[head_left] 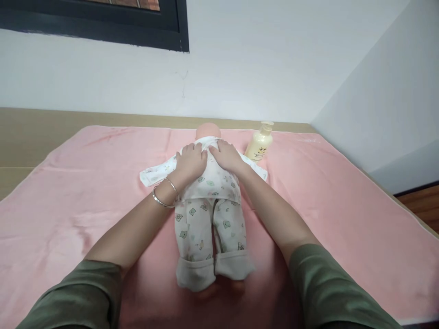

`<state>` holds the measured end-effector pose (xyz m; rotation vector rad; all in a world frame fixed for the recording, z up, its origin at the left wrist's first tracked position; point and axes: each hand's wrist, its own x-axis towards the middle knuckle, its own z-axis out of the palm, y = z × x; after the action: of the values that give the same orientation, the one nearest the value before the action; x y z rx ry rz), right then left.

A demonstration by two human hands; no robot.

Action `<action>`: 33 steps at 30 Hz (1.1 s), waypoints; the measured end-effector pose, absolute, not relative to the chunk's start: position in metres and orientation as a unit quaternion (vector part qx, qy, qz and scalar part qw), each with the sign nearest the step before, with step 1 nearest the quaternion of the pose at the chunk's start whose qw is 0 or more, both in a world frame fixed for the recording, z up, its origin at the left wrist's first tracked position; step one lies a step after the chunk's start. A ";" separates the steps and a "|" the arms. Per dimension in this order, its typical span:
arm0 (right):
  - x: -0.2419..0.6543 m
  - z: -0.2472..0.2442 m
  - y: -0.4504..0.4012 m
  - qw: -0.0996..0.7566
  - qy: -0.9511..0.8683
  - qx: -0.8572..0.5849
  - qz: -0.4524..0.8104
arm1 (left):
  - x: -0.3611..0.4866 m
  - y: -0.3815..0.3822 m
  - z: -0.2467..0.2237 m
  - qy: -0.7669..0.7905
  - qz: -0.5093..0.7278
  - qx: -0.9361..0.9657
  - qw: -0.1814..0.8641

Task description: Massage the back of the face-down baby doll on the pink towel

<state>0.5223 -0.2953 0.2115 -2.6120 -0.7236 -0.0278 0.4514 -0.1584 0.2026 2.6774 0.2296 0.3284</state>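
A baby doll (pixel 208 130) lies stretched out with its bald head at the far end and its feet toward me. It wears a white long-sleeved top (pixel 216 185) and white trousers (pixel 197 228) printed with small animals, the trouser cuffs turned up. No face shows from here. My left hand (pixel 191 161) rests flat on the left side of the doll's upper body, fingers extended. On the right side, my right hand (pixel 227 156) lies flat too, its thumb pointing inward. Both hands press on the top without gripping anything. A bracelet (pixel 166 194) circles my left wrist.
A pale yellow pump-style bottle (pixel 259 144) stands just right of the doll's shoulder, near the right sleeve. Beneath everything spreads a pink cloth (pixel 329 205) over a wooden surface (pixel 30 132). White walls (pixel 260 59) rise behind and at the right, with a dark window frame (pixel 137 25) at upper left.
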 end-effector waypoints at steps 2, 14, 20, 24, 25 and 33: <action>0.532 0.210 -0.300 0.228 -0.261 -0.938 0.002 | 0.445 -0.170 0.202 0.059 0.134 0.969 0.200; 0.456 0.215 -0.269 0.112 -0.206 -0.970 -0.064 | 0.471 -0.142 0.191 0.089 0.154 0.929 0.325; 0.493 0.212 -0.282 0.169 -0.248 -0.953 -0.037 | 0.469 -0.147 0.186 0.083 0.178 0.937 0.288; 0.518 0.206 -0.288 0.218 -0.233 -0.948 -0.018 | 0.469 -0.149 0.186 0.088 0.184 0.946 0.251; 0.520 0.205 -0.289 0.224 -0.232 -0.946 -0.018 | 0.468 -0.149 0.187 0.087 0.184 0.948 0.245; 0.531 0.205 -0.298 0.241 -0.276 -0.930 -0.002 | 0.455 -0.160 0.182 0.031 0.162 0.971 0.172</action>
<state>0.5311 -0.2985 0.2053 -2.5445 -0.7556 -0.0055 0.4551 -0.1599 0.1824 2.7564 0.0882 0.4584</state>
